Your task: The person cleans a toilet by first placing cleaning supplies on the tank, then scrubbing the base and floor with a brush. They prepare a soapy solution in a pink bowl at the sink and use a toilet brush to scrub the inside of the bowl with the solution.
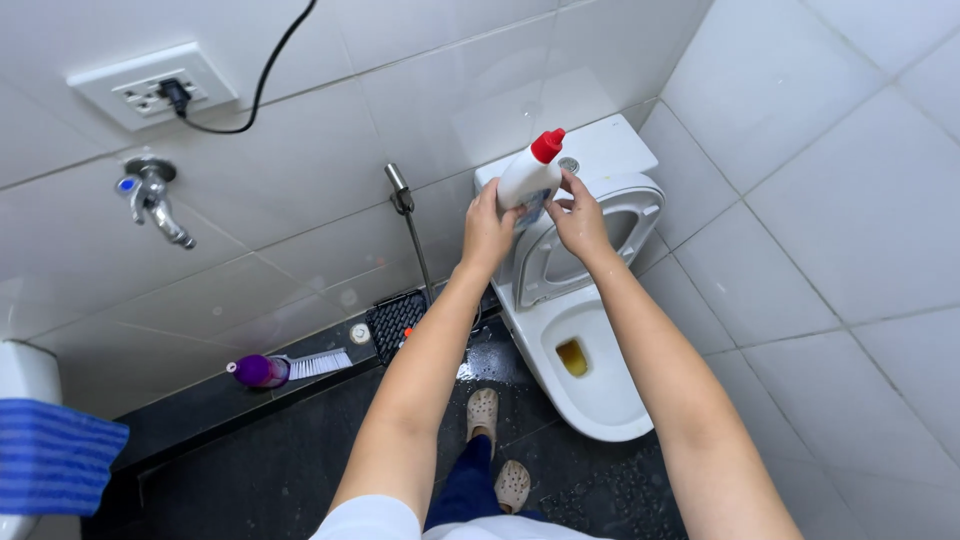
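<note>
At the far left a blue striped cloth (50,455) hangs over a white fixture, and above it a wall socket (155,88) holds a black plug whose cord runs up the tiles. Just below sits a metal tap (152,197). Lower down, on the dark ledge along the wall, a scrubbing brush with a purple handle (285,368) lies on its side, with a small black grid-like drain cover or mat (396,320) further along and a metal spray hose (408,225) hanging above it.

The left hand (486,232) is wrapped around the body of a white cleaner bottle with a red cap (530,175), gripping it firmly from the left and below. The bottle is held in the air, tilted with its cap pointing up and to the right, in front of the cistern and just above the raised seat. The right hand (580,222) is closed narrowly, its fingertips touching the bottle's lower right side near the label; whether it pinches or only steadies the bottle I cannot tell.

Below and to the right stands the white toilet (600,400), lid and seat up, with yellowish water in the bowl. The dark floor (250,470) is wet, and the person's feet in pale clogs (498,450) stand close to the bowl.

As a judgement, handling the bottle well means keeping the left grip steady on the body, aiming the cap away from the face, and keeping feet planted on the slippery floor.
</note>
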